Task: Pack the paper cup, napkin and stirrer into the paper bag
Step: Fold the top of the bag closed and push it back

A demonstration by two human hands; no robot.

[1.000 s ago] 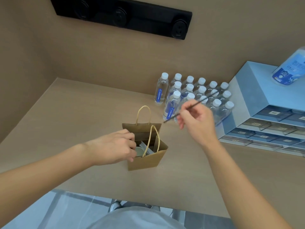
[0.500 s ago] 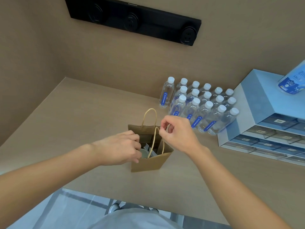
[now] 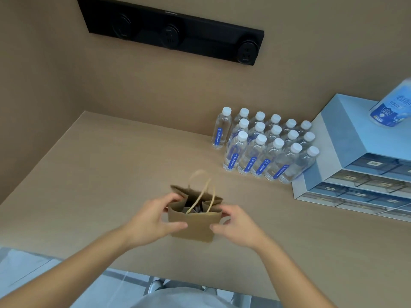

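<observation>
A small brown paper bag with two rope handles stands upright near the table's front edge. My left hand grips its left side, thumb on the front panel and fingers at the left rim. My right hand grips its right side the same way. Through the open top I see dark and pale shapes inside, too small to tell apart as cup, napkin or stirrer. No stirrer is in either hand.
Several water bottles with white caps stand in a block at the back right. A pale blue drawer unit sits to their right, with a blue-labelled canister on top. A black socket strip runs along the back wall.
My right hand held a thin dark stirrer above the bag, lowered it into the bag, then let go. Now both hands hold the bag's sides, and the bag has turned to face me.
</observation>
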